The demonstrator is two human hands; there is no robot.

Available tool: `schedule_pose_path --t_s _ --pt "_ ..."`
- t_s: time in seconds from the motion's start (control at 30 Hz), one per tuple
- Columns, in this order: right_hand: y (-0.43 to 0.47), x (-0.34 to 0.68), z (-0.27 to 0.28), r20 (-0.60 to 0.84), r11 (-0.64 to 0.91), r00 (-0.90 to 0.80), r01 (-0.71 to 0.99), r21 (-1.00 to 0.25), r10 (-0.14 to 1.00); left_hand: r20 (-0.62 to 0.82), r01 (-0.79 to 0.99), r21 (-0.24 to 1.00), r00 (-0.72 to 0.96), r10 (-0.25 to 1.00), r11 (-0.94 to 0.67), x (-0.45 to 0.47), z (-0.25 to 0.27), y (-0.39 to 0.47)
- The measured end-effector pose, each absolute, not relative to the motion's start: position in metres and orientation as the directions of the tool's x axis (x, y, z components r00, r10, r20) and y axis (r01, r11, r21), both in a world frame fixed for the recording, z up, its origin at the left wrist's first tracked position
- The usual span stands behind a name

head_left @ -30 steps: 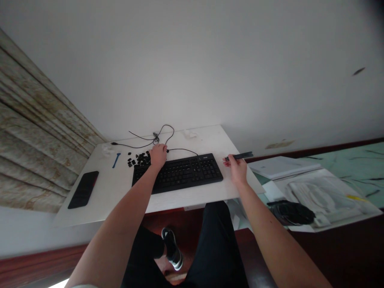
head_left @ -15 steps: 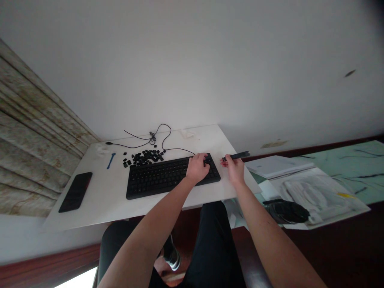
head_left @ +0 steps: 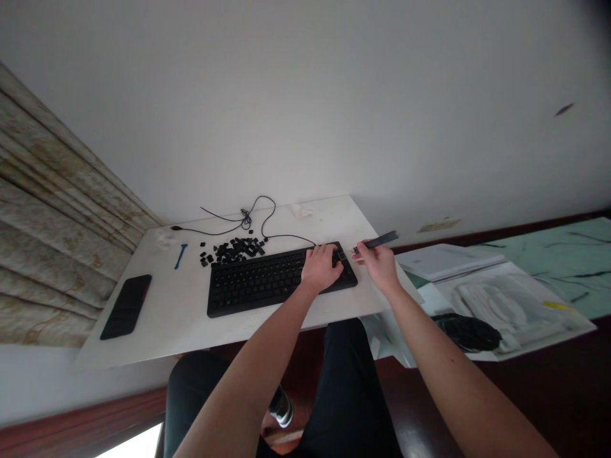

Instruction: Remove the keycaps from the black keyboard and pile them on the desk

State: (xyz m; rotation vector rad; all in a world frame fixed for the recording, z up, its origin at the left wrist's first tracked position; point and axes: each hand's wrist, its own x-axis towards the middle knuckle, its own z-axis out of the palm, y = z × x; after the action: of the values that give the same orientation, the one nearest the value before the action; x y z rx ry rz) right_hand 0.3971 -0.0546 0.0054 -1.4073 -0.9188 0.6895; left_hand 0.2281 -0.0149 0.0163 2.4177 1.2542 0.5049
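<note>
A black keyboard (head_left: 258, 281) lies on the white table. My left hand (head_left: 321, 267) rests on its right part, fingers stretched over the keys and thumb held apart. Just beyond the keyboard's right end, my right hand (head_left: 377, 262) is closed round a slim black tool (head_left: 382, 239). The tool's wider end points up to the right and its narrow end towards the keyboard; its exact kind is unclear. Behind the keyboard is a pile of loose black keycaps (head_left: 237, 249). My left hand hides some of the keys.
A black phone (head_left: 126, 306) and a blue stick-like tool (head_left: 181, 256) lie on the left. The keyboard's cable (head_left: 245, 219) runs along the back by the wall. On the right, a lower marble-patterned surface (head_left: 554, 254) holds papers and a dark object (head_left: 470, 332).
The view has shifted slightly. My left hand's thumb has moved away from its fingers on the keyboard. My right hand keeps the black tool, at nearly the same place.
</note>
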Motion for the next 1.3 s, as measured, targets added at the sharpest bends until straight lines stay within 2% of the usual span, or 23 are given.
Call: schedule_pose_path --t_s 0.13,0.27,0.4,0.57,0.8,0.9,1.07,1.3 --pt "-0.052 0.397 0.012 0.134 0.002 0.44 0.287 -0.958 0.888 0.132 0.7 0.481 0.537 0.833 -0.528 0.227 0.016 -0.015" --pt "-0.049 0.398 0.014 0.129 -0.023 0.403 0.352 -0.936 0.906 0.143 0.689 0.482 0.547 0.825 -0.541 0.227 0.017 -0.016" --pt "-0.046 0.397 0.014 0.153 -0.01 0.349 0.424 -0.906 0.924 0.148 0.688 0.472 0.555 0.819 -0.551 0.227 0.017 -0.016" --pt "-0.042 0.394 0.02 0.244 0.047 0.234 0.623 -0.781 0.941 0.149 0.697 0.428 0.573 0.806 -0.575 0.226 0.015 -0.015" --pt "-0.052 0.397 0.024 0.243 0.136 0.132 0.54 -0.831 0.961 0.117 0.71 0.369 0.605 0.788 -0.6 0.232 0.015 -0.014" --pt "-0.057 0.398 0.026 0.245 0.14 0.143 0.513 -0.847 0.959 0.098 0.739 0.357 0.579 0.809 -0.572 0.238 0.016 -0.016" --pt "-0.058 0.398 0.028 0.226 0.135 0.126 0.501 -0.855 0.966 0.141 0.737 0.336 0.576 0.805 -0.586 0.238 0.012 -0.02" --pt "-0.06 0.401 0.024 0.263 0.195 0.016 0.626 -0.755 0.965 0.138 0.722 0.334 0.599 0.789 -0.606 0.235 0.01 -0.019"
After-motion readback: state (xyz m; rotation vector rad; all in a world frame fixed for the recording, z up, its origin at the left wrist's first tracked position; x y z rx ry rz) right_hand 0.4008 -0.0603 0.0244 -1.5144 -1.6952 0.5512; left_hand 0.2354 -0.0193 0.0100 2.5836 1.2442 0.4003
